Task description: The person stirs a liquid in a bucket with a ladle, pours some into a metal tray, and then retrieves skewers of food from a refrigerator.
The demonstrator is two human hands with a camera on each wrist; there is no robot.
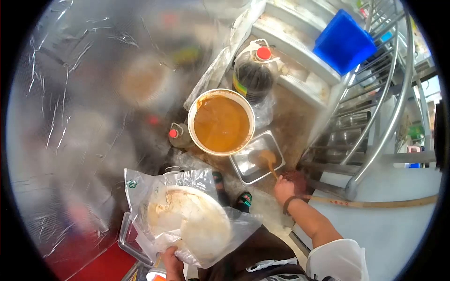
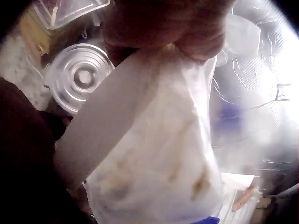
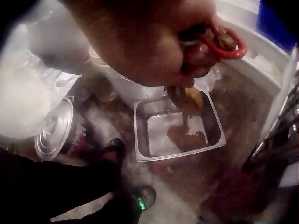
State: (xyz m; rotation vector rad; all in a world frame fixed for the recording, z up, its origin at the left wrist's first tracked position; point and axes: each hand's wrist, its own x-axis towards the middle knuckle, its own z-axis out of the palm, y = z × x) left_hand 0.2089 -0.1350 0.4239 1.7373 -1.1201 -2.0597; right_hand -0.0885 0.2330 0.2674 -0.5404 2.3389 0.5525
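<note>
My right hand (image 1: 284,189) grips a ladle (image 1: 268,157) coated in brown sauce, tilted over a rectangular metal pan (image 1: 243,171). In the right wrist view, sauce runs down into a brown puddle (image 3: 184,138) on the pan's bottom, and a red loop (image 3: 233,52) on the handle shows by the fingers. Just behind the pan stands a white bucket (image 1: 252,133) full of orange-brown sauce (image 1: 220,124). My left hand (image 1: 172,262) pinches a clear plastic bag (image 1: 140,187) together with a stained round white lid (image 1: 206,229), held low at the left.
A big jug (image 1: 253,77) of dark liquid and a smaller red-capped bottle (image 1: 180,136) flank the bucket. Steps with a blue crate (image 1: 344,42) rise behind. Metal railing (image 1: 393,126) and a wooden pole (image 1: 375,203) are at right. A silver foil-like sheet (image 1: 84,117) covers the left.
</note>
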